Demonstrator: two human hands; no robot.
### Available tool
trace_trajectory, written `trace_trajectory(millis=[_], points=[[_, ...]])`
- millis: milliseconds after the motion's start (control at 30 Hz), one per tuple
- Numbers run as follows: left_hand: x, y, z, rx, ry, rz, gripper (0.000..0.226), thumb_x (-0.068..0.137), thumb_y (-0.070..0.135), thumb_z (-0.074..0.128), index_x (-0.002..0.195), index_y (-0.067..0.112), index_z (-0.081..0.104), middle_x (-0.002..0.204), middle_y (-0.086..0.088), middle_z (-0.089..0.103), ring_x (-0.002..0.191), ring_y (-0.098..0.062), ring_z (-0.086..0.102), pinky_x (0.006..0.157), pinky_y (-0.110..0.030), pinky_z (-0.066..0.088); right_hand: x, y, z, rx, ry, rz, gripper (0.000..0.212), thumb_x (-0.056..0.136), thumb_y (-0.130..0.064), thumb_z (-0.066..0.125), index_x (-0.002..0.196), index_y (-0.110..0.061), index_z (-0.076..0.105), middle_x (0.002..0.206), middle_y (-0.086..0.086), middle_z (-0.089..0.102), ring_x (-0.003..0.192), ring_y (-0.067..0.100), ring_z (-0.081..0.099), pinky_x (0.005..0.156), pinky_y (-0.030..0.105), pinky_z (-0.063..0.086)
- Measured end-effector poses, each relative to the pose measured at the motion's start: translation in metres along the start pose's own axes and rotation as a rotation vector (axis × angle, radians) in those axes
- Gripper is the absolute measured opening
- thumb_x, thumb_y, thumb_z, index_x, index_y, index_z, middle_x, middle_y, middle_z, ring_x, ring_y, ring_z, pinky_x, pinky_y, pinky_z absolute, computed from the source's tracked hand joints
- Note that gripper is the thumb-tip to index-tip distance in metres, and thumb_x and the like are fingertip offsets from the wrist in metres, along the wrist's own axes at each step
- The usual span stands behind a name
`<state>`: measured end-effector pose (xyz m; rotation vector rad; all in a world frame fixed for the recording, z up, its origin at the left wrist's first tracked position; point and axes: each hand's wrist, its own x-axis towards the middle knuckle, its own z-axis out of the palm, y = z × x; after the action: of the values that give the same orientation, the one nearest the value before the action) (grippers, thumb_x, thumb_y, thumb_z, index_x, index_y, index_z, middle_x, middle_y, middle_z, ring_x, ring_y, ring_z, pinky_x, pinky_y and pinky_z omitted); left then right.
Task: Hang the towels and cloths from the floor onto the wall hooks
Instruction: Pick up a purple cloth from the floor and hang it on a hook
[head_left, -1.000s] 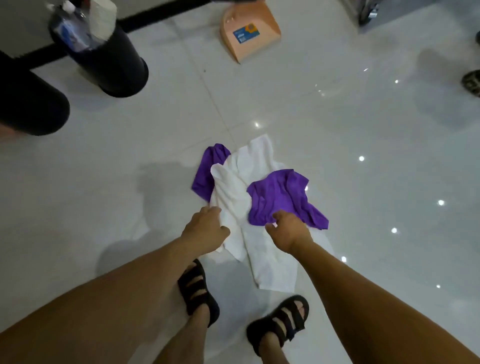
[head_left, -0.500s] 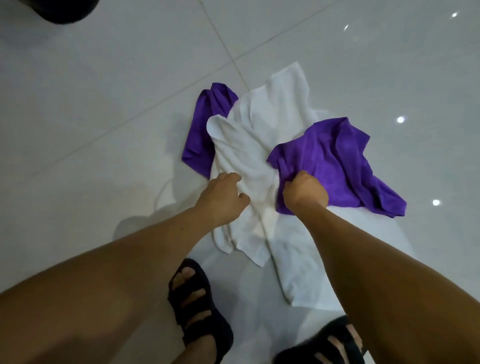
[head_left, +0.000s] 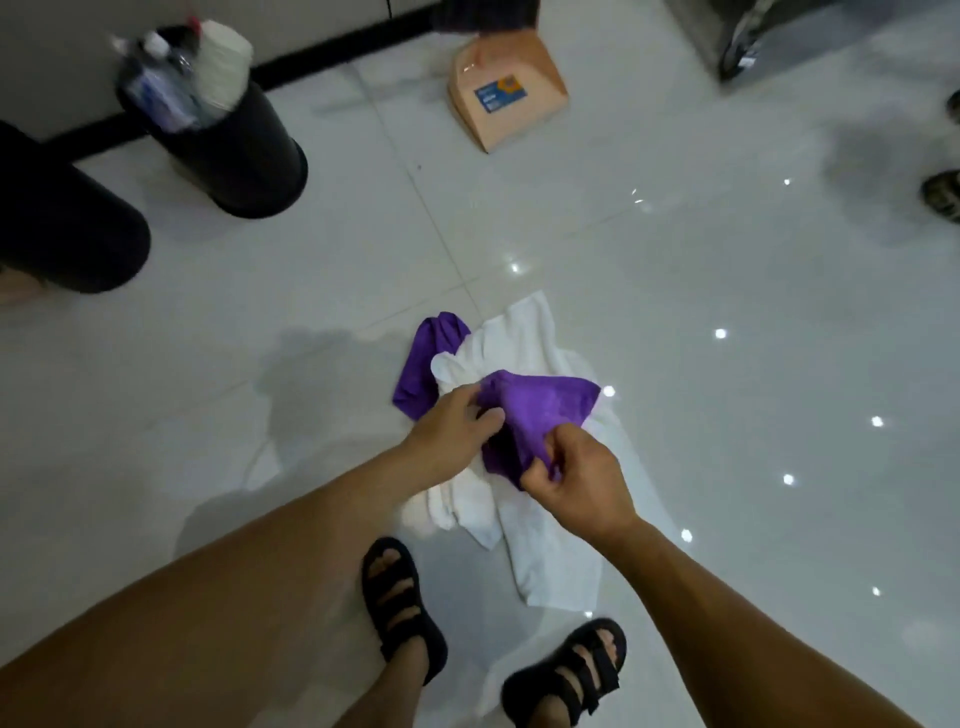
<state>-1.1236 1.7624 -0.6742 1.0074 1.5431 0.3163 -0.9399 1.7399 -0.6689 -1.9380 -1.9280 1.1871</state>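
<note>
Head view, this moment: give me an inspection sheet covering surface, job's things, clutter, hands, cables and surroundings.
Surface: glossy pale tiled floor, with light spots reflected in it.
Job's things: purple cloth lifted in both hands; second purple cloth and white towel lie on the floor, overlapping. Wall hooks not in view.
Clutter: black bin stuffed with bottles and paper; peach dustpan by the wall.
Hands: left hand and right hand both pinch the lifted purple cloth.
Cables: nothing seen.
Surroundings: black baseboard along the wall; the person's own feet in black sandals; another sandalled foot at the right edge.
</note>
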Motion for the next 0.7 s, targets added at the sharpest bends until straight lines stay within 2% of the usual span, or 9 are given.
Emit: trace_trajectory(millis=[33,100,200,267,333,467,533,600,700], points=[[-0.014,0.022,-0.012,-0.035,-0.04,0.011,0.008,0.089,0.036,0.057,0.097,0.036,0.06,0.097,0.019,0.063,0.088,0.012,0.058,0.078,-0.016,0.043,-0.008,-0.022,-0.017,0.0,-0.004,-0.057,0.026,0.074,-0.016,0.066,0.067,-0.017,0.041,0.062,-0.002,0.048,0.057,0.02,0.046,0.054,0.032,0.039],[-0.044,0.06,-0.038,-0.066,-0.145,-0.013,0.023,0.08,0.041,0.055,0.091,0.023,0.064,0.093,0.005,0.068,0.09,-0.009,0.062,0.086,-0.027,0.046,-0.02,-0.065,-0.048,0.022,-0.017,-0.125,0.021,0.071,-0.015,0.066,0.069,-0.013,0.045,0.065,0.002,0.053,0.061,0.024,0.05,0.056,0.038,0.045],[-0.092,0.105,-0.086,-0.021,-0.193,0.021,0.014,0.081,0.031,0.054,0.076,0.018,0.058,0.076,0.002,0.058,0.071,-0.013,0.054,0.073,-0.028,0.047,-0.034,-0.125,-0.084,0.048,-0.014,-0.141,0.018,0.072,-0.019,0.064,0.07,-0.015,0.047,0.065,0.003,0.057,0.061,0.024,0.054,0.058,0.043,0.049],[-0.124,0.13,-0.12,-0.067,-0.101,0.076,0.011,0.087,0.021,0.054,0.081,0.012,0.058,0.082,-0.006,0.056,0.076,-0.02,0.053,0.076,-0.035,0.047,-0.043,-0.166,-0.104,0.125,0.008,-0.11,0.015,0.075,-0.024,0.064,0.073,-0.018,0.05,0.068,-0.003,0.062,0.063,0.021,0.06,0.06,0.041,0.052],[-0.158,0.154,-0.15,-0.227,0.004,0.135,0.011,0.088,0.017,0.051,0.084,0.009,0.058,0.083,-0.01,0.058,0.08,-0.024,0.055,0.078,-0.041,0.047,-0.051,-0.207,-0.118,0.22,0.042,-0.096,0.014,0.078,-0.027,0.062,0.074,-0.02,0.051,0.068,-0.01,0.062,0.063,0.009,0.06,0.061,0.033,0.052],[-0.226,0.211,-0.202,-0.401,0.118,0.303,0.018,0.098,0.018,0.046,0.082,0.013,0.055,0.076,-0.008,0.062,0.068,-0.019,0.058,0.067,-0.035,0.047,-0.068,-0.296,-0.135,0.361,0.095,-0.165,0.019,0.092,-0.026,0.055,0.077,-0.017,0.048,0.066,-0.012,0.055,0.056,-0.001,0.052,0.056,0.016,0.041],[-0.26,0.233,-0.226,-0.496,0.154,0.361,0.014,0.097,0.02,0.05,0.085,0.014,0.055,0.074,-0.007,0.061,0.066,-0.019,0.057,0.064,-0.032,0.046,-0.079,-0.337,-0.146,0.444,0.11,-0.2,0.025,0.096,-0.033,0.051,0.08,-0.015,0.05,0.072,-0.007,0.054,0.06,-0.001,0.052,0.061,0.019,0.041],[-0.291,0.237,-0.244,-0.542,0.183,0.38,0.009,0.089,0.016,0.059,0.098,0.015,0.061,0.085,-0.004,0.064,0.074,-0.018,0.058,0.066,-0.031,0.047,-0.092,-0.377,-0.161,0.523,0.105,-0.217,0.029,0.098,-0.038,0.048,0.08,-0.016,0.051,0.077,-0.003,0.055,0.067,0.006,0.051,0.065,0.026,0.04],[-0.334,0.223,-0.253,-0.44,0.207,0.314,0.06,0.065,0.014,0.07,0.122,0.022,0.053,0.117,-0.005,0.061,0.101,-0.019,0.061,0.085,-0.035,0.05,-0.115,-0.439,-0.19,0.732,0.08,-0.237,0.031,0.096,-0.035,0.049,0.077,-0.01,0.048,0.075,0.008,0.047,0.07,0.019,0.045,0.067,0.038,0.038]])
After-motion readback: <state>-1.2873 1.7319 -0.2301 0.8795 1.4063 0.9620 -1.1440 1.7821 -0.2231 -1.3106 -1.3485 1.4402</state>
